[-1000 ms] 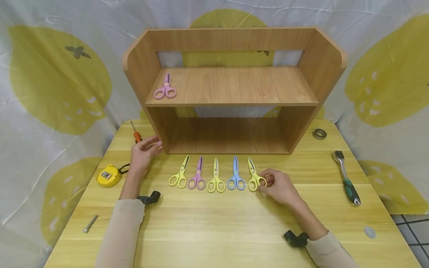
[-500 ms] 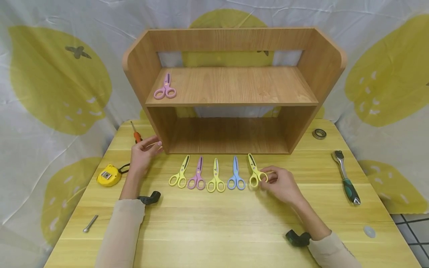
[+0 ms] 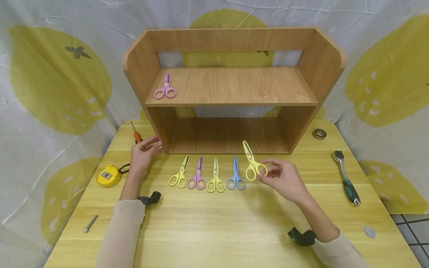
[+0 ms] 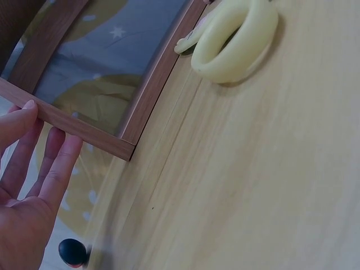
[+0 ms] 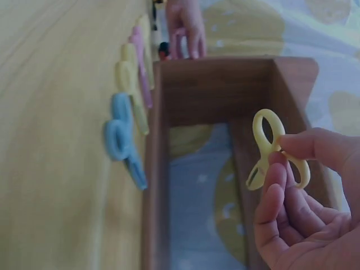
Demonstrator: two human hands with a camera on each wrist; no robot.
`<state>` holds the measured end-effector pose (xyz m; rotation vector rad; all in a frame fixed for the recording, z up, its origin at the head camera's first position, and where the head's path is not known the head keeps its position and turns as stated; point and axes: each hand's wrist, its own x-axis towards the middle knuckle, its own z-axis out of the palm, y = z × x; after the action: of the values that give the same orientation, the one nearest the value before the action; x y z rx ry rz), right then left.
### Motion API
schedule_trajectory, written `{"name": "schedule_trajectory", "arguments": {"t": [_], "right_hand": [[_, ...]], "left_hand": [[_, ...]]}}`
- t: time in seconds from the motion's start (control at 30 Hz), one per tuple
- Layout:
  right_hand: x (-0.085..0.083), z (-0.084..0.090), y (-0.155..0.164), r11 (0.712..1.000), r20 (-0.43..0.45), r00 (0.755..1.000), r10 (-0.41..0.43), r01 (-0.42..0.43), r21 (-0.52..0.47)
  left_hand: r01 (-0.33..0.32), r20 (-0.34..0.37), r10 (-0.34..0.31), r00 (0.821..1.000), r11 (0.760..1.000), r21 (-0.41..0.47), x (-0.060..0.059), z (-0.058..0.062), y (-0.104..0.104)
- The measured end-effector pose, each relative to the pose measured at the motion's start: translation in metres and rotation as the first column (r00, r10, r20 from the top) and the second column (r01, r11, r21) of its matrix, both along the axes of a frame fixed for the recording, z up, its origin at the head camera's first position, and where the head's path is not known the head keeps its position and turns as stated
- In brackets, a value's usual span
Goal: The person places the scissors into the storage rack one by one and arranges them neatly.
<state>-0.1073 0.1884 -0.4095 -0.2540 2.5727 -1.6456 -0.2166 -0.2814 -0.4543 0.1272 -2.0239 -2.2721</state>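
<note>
Yellow scissors [image 3: 253,163], blades pointing away, are raised off the table in front of the shelf. My right hand [image 3: 283,180] pinches one of their handle loops between thumb and fingers, as the right wrist view shows. My left hand [image 3: 144,154] touches the left side panel of the wooden shelf [image 4: 67,121], thumb at its front edge and fingers against the outer side. Several scissors lie in a row before the shelf, among them purple scissors [image 3: 197,175] and blue scissors [image 3: 236,175]. Pink scissors [image 3: 165,87] rest at the left of the upper board.
Left on the table are an orange-handled screwdriver [image 3: 136,133], a yellow tape measure [image 3: 109,175] and a bolt [image 3: 90,223]. To the right lie a metal ring [image 3: 319,134], a ratchet wrench [image 3: 346,178] and a flat disc [image 3: 369,232]. A lemon-print curtain [image 3: 50,82] hangs behind.
My right hand has lifted the rightmost yellow scissors from the table and moved them up toward the shelf. The left hand stays at the side panel.
</note>
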Motion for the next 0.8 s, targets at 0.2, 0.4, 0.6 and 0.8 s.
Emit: {"name": "schedule_trajectory", "arguments": {"t": [0.2,0.4,0.6,0.8], "right_hand": [[0.001,0.03,-0.007,0.998,-0.102,0.995,0.025,-0.03,-0.047],[-0.004,0.054,-0.021,0.994,-0.207,0.978,0.032,-0.054,-0.099],[-0.013,0.078,-0.038,0.978,-0.238,0.97,0.038,-0.085,-0.191],[-0.034,0.104,-0.056,0.969,-0.267,0.964,0.018,-0.083,-0.234]], "left_hand": [[-0.001,-0.002,0.001,1.0,1.0,0.01,0.0,0.0,0.001],[-0.003,-0.013,0.003,1.0,1.0,0.007,-0.001,-0.003,-0.001],[-0.004,-0.009,0.004,1.0,1.0,0.009,-0.001,-0.004,-0.001],[0.005,-0.008,-0.005,1.0,1.0,0.017,-0.002,-0.003,-0.002]]}}
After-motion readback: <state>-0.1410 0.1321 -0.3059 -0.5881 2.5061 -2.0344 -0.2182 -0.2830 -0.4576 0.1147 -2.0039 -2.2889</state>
